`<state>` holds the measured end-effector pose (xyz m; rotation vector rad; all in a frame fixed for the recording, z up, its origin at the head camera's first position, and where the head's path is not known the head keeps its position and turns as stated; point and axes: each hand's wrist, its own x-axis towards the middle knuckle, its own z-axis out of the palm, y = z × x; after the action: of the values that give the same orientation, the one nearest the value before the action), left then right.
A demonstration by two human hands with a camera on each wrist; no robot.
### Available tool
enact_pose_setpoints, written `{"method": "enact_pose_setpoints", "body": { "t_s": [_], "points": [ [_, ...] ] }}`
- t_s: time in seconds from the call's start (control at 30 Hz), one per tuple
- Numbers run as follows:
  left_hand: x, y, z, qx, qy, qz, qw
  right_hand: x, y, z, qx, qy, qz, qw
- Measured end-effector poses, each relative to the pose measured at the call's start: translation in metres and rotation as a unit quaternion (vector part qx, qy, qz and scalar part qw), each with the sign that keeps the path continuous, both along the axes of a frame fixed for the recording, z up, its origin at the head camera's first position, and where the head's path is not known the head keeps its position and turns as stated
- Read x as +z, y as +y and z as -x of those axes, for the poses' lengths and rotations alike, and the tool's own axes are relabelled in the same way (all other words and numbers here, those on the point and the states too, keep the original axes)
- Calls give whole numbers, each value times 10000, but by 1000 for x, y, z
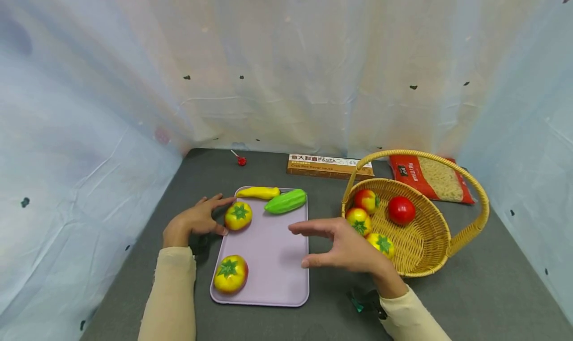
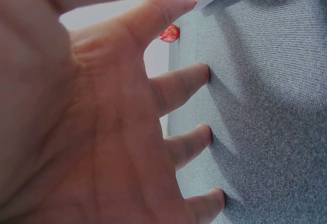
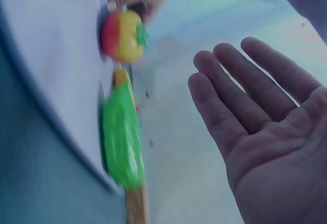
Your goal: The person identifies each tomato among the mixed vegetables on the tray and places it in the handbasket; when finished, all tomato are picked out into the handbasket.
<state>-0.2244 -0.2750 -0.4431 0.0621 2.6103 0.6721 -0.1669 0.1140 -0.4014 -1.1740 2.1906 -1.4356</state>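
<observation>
My left hand (image 1: 197, 223) is spread at the left rim of the lilac tray (image 1: 273, 271), thumb and forefinger by the edge, other fingertips down on the dark tabletop in the left wrist view. Right beside it, a yellow-and-red fruit with a green leafy cap (image 1: 238, 216) lies in the tray. A similar fruit (image 1: 231, 274) sits at the near left corner. Across the far end lie a yellow pepper (image 1: 258, 192) and a green ridged gourd (image 1: 285, 201). My right hand (image 1: 346, 245) hovers over the tray's right rim, thumb and fingers apart, holding nothing.
To the right stands a wicker basket (image 1: 418, 254) with a tall handle, holding several yellow-and-red fruits and a red tomato (image 1: 401, 210). Behind are a pasta box (image 1: 329, 168) and a red pasta bag (image 1: 429, 177). A red lollipop (image 1: 241, 161) lies far left. Fabric walls surround the table.
</observation>
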Motion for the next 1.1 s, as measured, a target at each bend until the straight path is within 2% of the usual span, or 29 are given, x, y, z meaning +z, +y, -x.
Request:
{"method": "enact_pose_setpoints", "body": {
  "t_s": [0.23,0.43,0.6,0.83,1.0,1.1],
  "points": [
    [0,0,2,-31,-13,43,10000,-16,-55,6,721,-263,26,9970],
    [0,0,1,-173,46,-43,9998,-33,-95,14,1170,-38,-105,9931],
    [-2,0,0,-260,137,-150,9995,-43,-119,20,1487,390,-620,9862],
    [-3,0,1,-300,234,-257,9989,-50,-139,23,1623,1044,-1377,9715],
    [-5,-2,2,-311,273,-178,9990,-54,-144,22,1741,1099,-1530,9666],
    [-5,-3,2,-322,256,-139,9991,-56,-142,21,1723,1018,-1491,9684]
  ]
}}
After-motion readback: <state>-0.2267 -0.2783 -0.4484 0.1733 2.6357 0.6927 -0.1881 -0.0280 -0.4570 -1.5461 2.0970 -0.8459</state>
